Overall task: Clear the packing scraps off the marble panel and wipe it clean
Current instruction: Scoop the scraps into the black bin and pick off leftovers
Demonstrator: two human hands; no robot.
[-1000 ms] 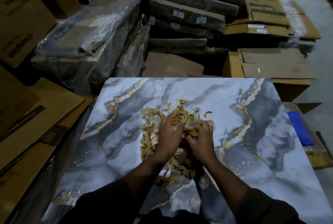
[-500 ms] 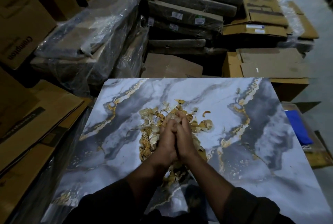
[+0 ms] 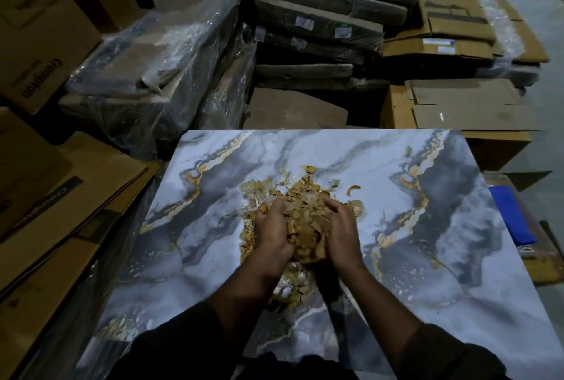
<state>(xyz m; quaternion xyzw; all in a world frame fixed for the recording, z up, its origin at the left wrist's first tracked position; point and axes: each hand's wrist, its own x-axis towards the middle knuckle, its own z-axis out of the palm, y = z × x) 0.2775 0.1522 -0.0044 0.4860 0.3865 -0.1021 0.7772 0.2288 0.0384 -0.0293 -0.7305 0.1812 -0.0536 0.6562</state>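
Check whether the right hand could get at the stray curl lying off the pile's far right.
Probably yes: the curl lies alone on bare panel just beyond the right hand, nothing between, though that hand is cupping scraps.

Dim light, marble panel [image 3: 396, 166] brightest, dark soft corners, wide-angle bowing at edges, source perhaps upper right.

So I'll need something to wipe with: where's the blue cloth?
In the head view, the blue cloth lies off the marble panel's right edge, beyond the right hand.

tan scraps [image 3: 300, 196] heaped mid marble panel [image 3: 427, 257]
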